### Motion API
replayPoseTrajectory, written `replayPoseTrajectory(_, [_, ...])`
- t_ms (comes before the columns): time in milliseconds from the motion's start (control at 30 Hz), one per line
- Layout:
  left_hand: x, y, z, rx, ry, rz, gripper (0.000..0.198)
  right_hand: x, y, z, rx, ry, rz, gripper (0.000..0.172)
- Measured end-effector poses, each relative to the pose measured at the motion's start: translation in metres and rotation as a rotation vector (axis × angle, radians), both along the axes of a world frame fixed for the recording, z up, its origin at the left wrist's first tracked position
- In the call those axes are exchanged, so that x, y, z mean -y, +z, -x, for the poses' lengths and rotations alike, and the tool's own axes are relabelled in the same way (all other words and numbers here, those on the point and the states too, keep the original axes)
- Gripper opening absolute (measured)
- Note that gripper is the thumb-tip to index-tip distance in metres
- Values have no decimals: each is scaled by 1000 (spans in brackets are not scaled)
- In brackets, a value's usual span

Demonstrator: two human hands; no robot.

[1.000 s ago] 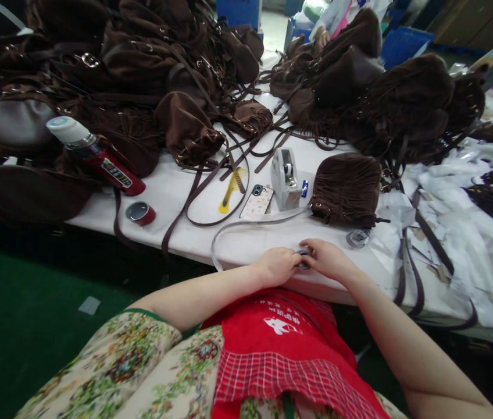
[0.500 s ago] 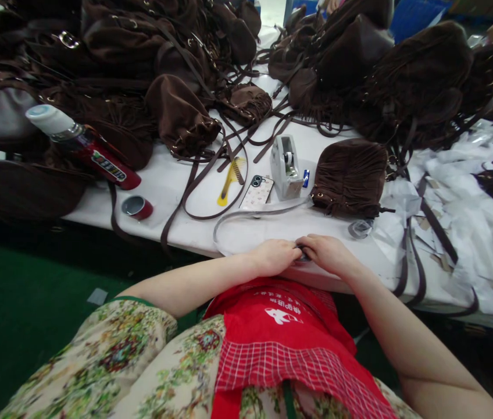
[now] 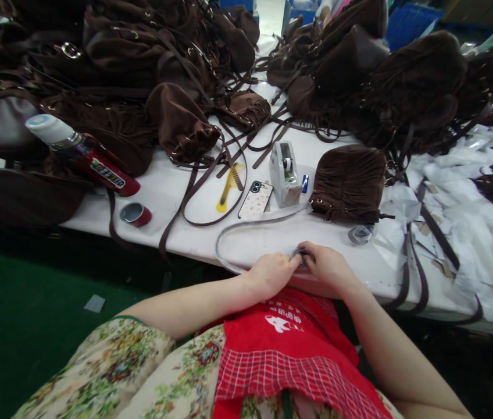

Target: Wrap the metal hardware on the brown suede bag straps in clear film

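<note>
The left hand (image 3: pixel 272 273) and the right hand (image 3: pixel 327 265) meet at the near edge of the desk (image 3: pixel 268 238), fingertips almost together. The fingers of both are closed to a narrow pinch on a small grey coil (image 3: pixel 299 254), which sits between them just above the desk's edge; its underside is hidden.

Taking the coil as the clock's centre, a grey strap (image 3: pixel 224 230) leaves the lower left corner of the brown bag (image 3: pixel 349 183) at 1 o'clock, bows out toward 10 o'clock and passes out of sight behind the left hand. Whether it joins the coil I cannot tell.

The tape dispenser (image 3: pixel 285 183) stands at 12 o'clock, a small blue object (image 3: pixel 304 184) just beside it. The phone (image 3: pixel 255 199) lies face down at 11 o'clock, and the yellow comb (image 3: pixel 229 189) farther out, between 10 and 11. At 10 o'clock the red bottle (image 3: pixel 93 163) leans back against bags, with a cup (image 3: pixel 136 215) nearer. Clear film (image 3: pixel 360 234) lies at 2 o'clock.
</note>
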State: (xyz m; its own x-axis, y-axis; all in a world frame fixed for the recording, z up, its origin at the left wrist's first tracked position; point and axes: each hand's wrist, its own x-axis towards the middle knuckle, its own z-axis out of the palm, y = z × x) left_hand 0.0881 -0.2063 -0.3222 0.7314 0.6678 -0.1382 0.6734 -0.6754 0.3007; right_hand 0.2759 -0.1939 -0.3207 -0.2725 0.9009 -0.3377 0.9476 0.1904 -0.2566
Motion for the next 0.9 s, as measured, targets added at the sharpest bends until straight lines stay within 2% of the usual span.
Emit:
replayPoseTrajectory(100, [-13, 2, 10, -24, -99, -82, 32, -12, 6, -7, 14, 198, 23, 32])
replayPoseTrajectory(167, [-18, -2, 11, -4, -143, -117, 26, -18, 8, -10, 11, 265, 12, 31])
replayPoseTrajectory(233, [-18, -8, 7, 22, -126, -119, 23, -19, 8, -11, -9, 221, -26, 31])
replayPoseTrajectory(400, [-6, -19, -10, 102, -54, -105, 20, 2, -5, -6, 13, -113, -122, 39])
replayPoseTrajectory(500, [-7, -21, -10, 134, -78, -122, 21, 16, -17, -2, 29, -193, -154, 36])
replayPoseTrajectory(600, [-16, -21, 1, 117, -138, -183, 28, 17, -25, -5, -15, -149, -156, 37])
replayPoseTrajectory(700, [-27, -21, 14, 90, -225, -252, 32, 6, -24, -14, -61, -2, -125, 37])
replayPoseTrajectory(800, [-30, -23, 17, 77, -276, -275, 29, -7, -20, -20, -127, 114, -78, 36])
replayPoseTrajectory(900, [-25, -26, 8, 69, -241, -257, 24, -10, -18, -19, -182, 46, -47, 36])
